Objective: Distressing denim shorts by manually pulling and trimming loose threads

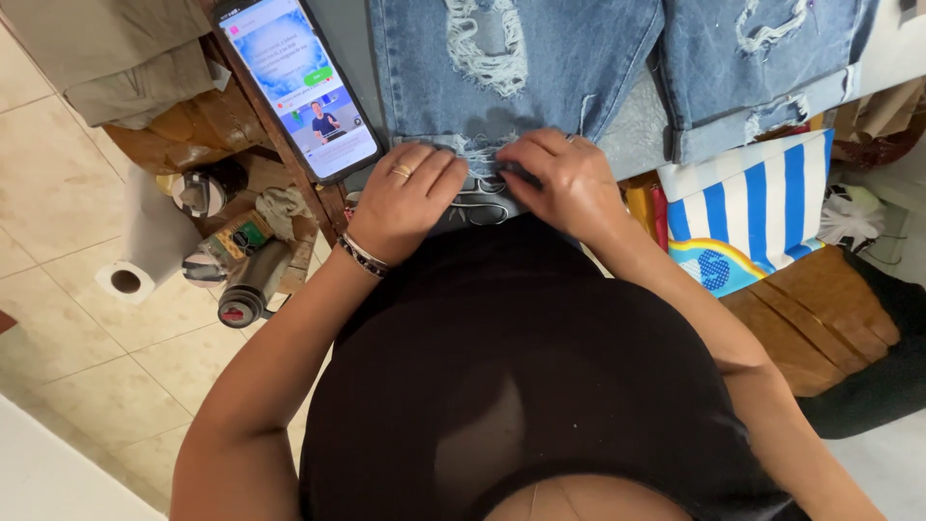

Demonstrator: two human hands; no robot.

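A pair of ripped blue jeans (540, 58) lies spread across the table in front of me, leg cuffs toward my body. My left hand (403, 198), with a ring and bracelets, presses on the frayed hem of the left leg. My right hand (564, 178) pinches the same hem just beside it, fingers curled onto the denim. Scissors (479, 206) with light handles lie under the hem between my hands, partly hidden. A smartphone (299, 82) with a lit screen lies to the left of the jeans.
A paper roll (145, 241), spray cans (253, 285) and clutter sit on a low shelf at the left over tiled floor. A blue-and-white striped bag (748, 207) and brown paper bags (820, 318) stand at the right.
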